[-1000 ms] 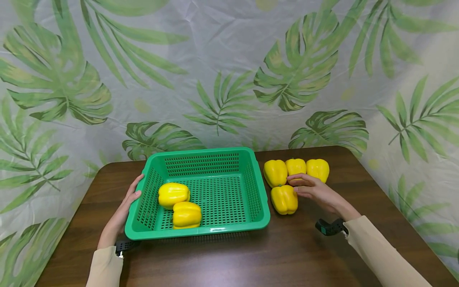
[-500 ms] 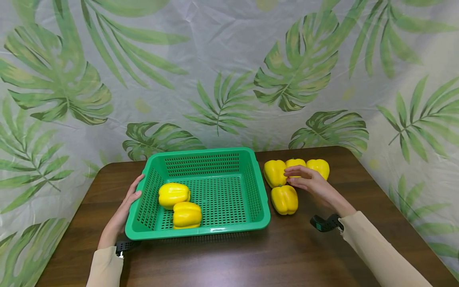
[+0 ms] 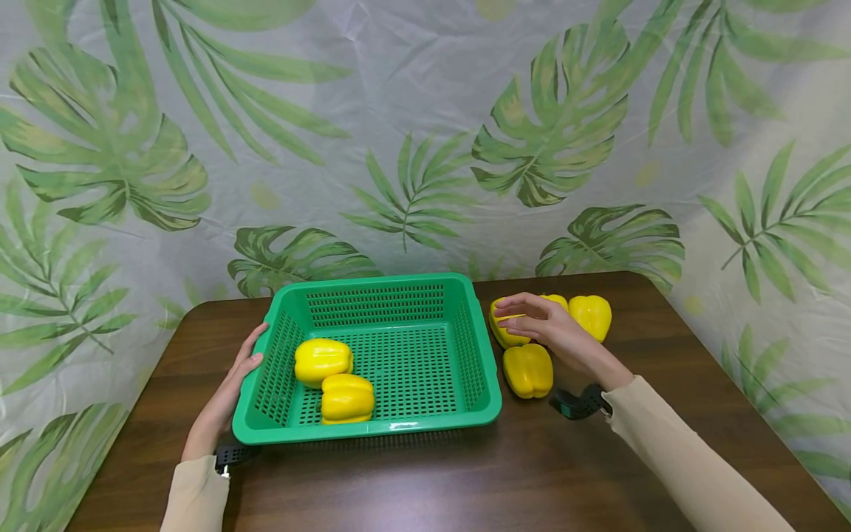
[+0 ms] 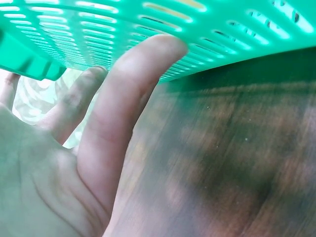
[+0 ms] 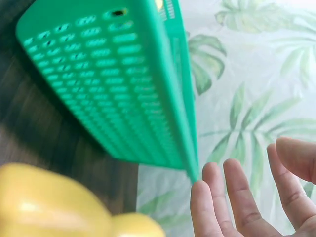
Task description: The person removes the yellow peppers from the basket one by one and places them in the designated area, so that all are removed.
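Note:
A green plastic basket (image 3: 366,434) holds two yellow bell peppers, one bell pepper (image 3: 323,362) behind the other bell pepper (image 3: 347,400), both by its left side. My left hand (image 3: 224,395) rests against the basket's left outer wall, its extended thumb (image 4: 111,113) touching the slotted plastic. Right of the basket, my right hand (image 3: 558,332) hovers over several more yellow peppers with nothing in its spread fingers. It partly covers two rear peppers; the front pepper (image 3: 528,371) and the far-right pepper (image 3: 590,318) show well. In the right wrist view, fingertips (image 5: 237,175) appear near the basket's rim.
A dark brown wooden table (image 3: 425,488) carries everything. Behind it hangs a pale curtain (image 3: 425,96) with a green leaf print, close to the table's rear edge. Each wrist wears a black strap, such as the right strap (image 3: 577,403).
My right hand has moved left and slightly up, away from the right-hand peppers toward the basket. The left hand, basket and peppers stay where they were.

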Tool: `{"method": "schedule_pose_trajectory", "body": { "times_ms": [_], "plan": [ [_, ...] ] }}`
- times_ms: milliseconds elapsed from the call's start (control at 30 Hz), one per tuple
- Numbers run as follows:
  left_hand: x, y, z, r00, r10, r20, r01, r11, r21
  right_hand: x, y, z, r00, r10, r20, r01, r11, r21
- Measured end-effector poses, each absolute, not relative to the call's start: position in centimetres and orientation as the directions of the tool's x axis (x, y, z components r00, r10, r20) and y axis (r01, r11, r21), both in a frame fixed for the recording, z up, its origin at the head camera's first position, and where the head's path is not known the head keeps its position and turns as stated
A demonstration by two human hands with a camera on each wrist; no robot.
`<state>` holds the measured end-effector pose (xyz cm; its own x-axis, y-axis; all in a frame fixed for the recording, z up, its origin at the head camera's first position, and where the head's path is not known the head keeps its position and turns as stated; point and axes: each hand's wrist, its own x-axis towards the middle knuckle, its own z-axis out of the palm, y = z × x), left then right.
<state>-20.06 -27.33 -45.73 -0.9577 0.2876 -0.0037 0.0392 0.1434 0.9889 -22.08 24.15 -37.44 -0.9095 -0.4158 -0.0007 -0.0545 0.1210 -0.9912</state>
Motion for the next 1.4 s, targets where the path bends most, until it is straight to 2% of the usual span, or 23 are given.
{"method": "schedule_pose_trajectory", "body": {
  "times_ms": [500,800,1400],
  "plan": [
    [-20.1,-27.4,-45.7,-0.957,0.291,-0.005,0.036,0.136,0.99,-23.0,18.9,-35.7,-0.816,-0.577,0.035,-0.09,0.066,-0.994],
    [-20.0,-27.4,-45.7,-0.957,0.291,-0.004,0.036,0.134,0.99,-23.2,15.7,-35.2,-0.727,-0.686,0.029,-0.137,0.103,-0.985],
    [-20.1,-27.4,-45.8,-0.958,0.287,-0.001,0.042,0.147,0.988,-23.9,10.5,-35.7,-0.645,-0.764,-0.027,-0.144,0.157,-0.977]
  ]
}}
